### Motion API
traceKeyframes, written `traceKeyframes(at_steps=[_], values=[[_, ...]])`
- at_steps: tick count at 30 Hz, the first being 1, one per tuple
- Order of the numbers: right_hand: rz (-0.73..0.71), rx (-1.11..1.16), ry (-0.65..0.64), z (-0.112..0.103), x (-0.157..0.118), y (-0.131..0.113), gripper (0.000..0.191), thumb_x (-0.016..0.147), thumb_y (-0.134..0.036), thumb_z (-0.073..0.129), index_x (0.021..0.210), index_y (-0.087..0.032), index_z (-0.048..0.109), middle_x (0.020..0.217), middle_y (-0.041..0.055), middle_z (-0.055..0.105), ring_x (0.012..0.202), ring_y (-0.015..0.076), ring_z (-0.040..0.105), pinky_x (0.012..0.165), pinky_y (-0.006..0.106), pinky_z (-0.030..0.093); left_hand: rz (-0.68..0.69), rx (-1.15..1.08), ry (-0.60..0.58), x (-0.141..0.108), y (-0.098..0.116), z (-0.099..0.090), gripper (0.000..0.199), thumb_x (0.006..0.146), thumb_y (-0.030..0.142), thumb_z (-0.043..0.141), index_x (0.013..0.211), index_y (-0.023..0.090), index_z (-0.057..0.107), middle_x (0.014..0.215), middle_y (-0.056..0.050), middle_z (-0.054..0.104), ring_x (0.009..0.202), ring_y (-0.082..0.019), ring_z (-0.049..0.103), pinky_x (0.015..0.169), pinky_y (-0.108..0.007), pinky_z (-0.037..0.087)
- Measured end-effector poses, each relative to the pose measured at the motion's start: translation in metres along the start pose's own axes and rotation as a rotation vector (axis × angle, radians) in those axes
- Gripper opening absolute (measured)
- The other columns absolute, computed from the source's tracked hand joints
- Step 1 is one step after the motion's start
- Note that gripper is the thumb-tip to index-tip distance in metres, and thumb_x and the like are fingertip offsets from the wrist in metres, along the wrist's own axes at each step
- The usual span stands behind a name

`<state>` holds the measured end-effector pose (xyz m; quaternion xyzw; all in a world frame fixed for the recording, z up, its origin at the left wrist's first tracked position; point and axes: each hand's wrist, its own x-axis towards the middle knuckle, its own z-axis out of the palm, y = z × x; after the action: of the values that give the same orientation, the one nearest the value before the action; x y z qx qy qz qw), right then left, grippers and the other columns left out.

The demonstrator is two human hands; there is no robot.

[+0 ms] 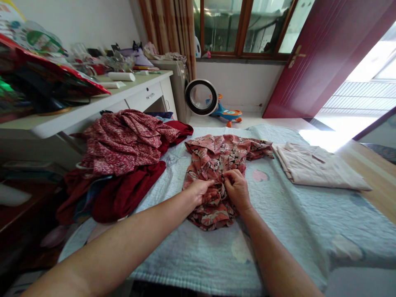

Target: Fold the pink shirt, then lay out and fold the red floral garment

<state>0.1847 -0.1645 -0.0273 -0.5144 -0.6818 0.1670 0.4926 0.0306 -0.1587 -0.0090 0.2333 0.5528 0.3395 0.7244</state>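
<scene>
A floral shirt (229, 154) in pink, black and cream lies rumpled near the middle of a light blue quilt (278, 231), which covers the bench (368, 167). The left hand (201, 193) is on the left side of the shirt, the thumb laid over a gathered part of the cloth and the other fingers partly among its folds. The right hand (238, 187) is just beside it on the right, its thumb and forefinger together on a pinch of the same cloth. One sleeve of the shirt reaches out to the far right, and the lower part spreads toward the near side.

To the right of the shirt, well apart from it, a folded cream garment (321, 167) lies flat on the quilt. To the left is a heap of clothes: a red and white patterned garment (123, 142) on top, with a dark red garment (126, 194) beneath it and hanging toward the near left.

Farther left stands a white desk (145, 97) with a drawer, crowded with small items, among them a white roll (121, 76). At the far side, beyond the quilt, are a round black-rimmed object (201, 97), a blue and orange ride-on toy (227, 113), a brown curtain (170, 33) and a dark red door (309, 62) standing open.
</scene>
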Motion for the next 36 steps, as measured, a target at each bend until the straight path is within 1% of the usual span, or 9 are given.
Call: traceKeyframes(at_steps=[2,4,8,10,14,20,24,30,36], values=[[0.009,0.006,-0.018,0.000,0.000,0.002,0.014,0.083,-0.019,0.052,0.082,-0.022,0.065,0.085,0.0031,0.062,0.081,0.0178,0.059,0.076,0.030,0.046,0.033,0.059,0.040,0.001,0.003,0.002,0.012,0.076,0.021,0.073,0.073,0.013,0.064,0.053,-0.001,0.063,0.041,-0.010,0.056,0.039,-0.017,0.040],[0.033,0.022,-0.031,0.001,0.000,0.004,0.012,0.084,-0.021,0.053,0.082,-0.021,0.065,0.084,0.0031,0.063,0.079,0.0177,0.059,0.075,0.030,0.046,0.145,0.118,0.077,0.001,0.009,0.002,0.007,0.074,0.018,0.071,0.073,0.015,0.065,0.057,0.001,0.064,0.044,-0.009,0.055,0.043,-0.017,0.040],[0.082,0.034,-0.052,0.003,0.001,0.010,0.014,0.084,-0.024,0.053,0.082,-0.021,0.067,0.084,0.0032,0.064,0.079,0.0178,0.060,0.075,0.030,0.047,0.649,0.327,0.130,0.001,0.025,0.001,0.005,0.072,0.017,0.065,0.067,0.016,0.065,0.067,0.001,0.066,0.059,-0.009,0.058,0.058,-0.019,0.046],[0.085,0.015,-0.076,0.005,0.002,0.013,0.016,0.084,-0.024,0.053,0.084,-0.021,0.068,0.084,0.0033,0.064,0.080,0.0180,0.060,0.076,0.030,0.047,0.792,0.343,0.103,0.000,0.031,0.004,0.004,0.072,0.019,0.063,0.070,0.017,0.064,0.070,0.001,0.066,0.063,-0.010,0.058,0.061,-0.020,0.046],[0.089,-0.020,-0.093,0.007,0.003,0.017,0.017,0.082,-0.023,0.053,0.086,-0.022,0.070,0.086,0.0031,0.066,0.082,0.0184,0.062,0.078,0.031,0.047,0.798,0.358,0.013,-0.004,0.031,0.015,0.010,0.077,0.026,0.060,0.084,0.019,0.062,0.071,0.001,0.064,0.056,-0.011,0.053,0.056,-0.021,0.043],[0.274,0.132,0.010,0.007,0.005,0.025,0.017,0.081,-0.030,0.054,0.088,-0.021,0.066,0.084,0.0033,0.068,0.078,0.0190,0.061,0.074,0.032,0.049,0.889,0.654,0.009,0.001,0.008,0.025,0.010,0.081,0.023,0.060,0.087,0.021,0.066,0.077,0.000,0.067,0.073,-0.016,0.059,0.073,-0.024,0.046],[0.368,0.254,0.074,0.004,0.006,0.030,0.020,0.081,-0.035,0.057,0.090,-0.020,0.065,0.080,0.0029,0.068,0.074,0.0183,0.060,0.067,0.029,0.049,0.879,0.635,0.069,0.011,-0.002,0.026,0.010,0.081,0.020,0.061,0.088,0.023,0.068,0.085,-0.003,0.070,0.080,-0.019,0.062,0.082,-0.027,0.047],[0.340,0.258,0.046,0.004,0.005,0.026,0.021,0.081,-0.036,0.058,0.092,-0.020,0.067,0.079,0.0018,0.067,0.071,0.0170,0.059,0.065,0.028,0.048,0.939,0.590,0.099,0.019,-0.006,0.023,0.012,0.078,0.016,0.065,0.088,0.021,0.071,0.091,-0.004,0.069,0.087,-0.018,0.062,0.086,-0.027,0.047],[0.161,-0.053,0.074,0.008,0.006,0.018,0.014,0.078,-0.022,0.053,0.080,-0.021,0.067,0.081,0.0050,0.064,0.076,0.0191,0.059,0.073,0.032,0.048,0.998,0.627,0.070,0.012,-0.006,0.022,0.011,0.081,0.017,0.062,0.088,0.021,0.070,0.094,-0.005,0.068,0.090,-0.019,0.062,0.087,-0.028,0.048]])
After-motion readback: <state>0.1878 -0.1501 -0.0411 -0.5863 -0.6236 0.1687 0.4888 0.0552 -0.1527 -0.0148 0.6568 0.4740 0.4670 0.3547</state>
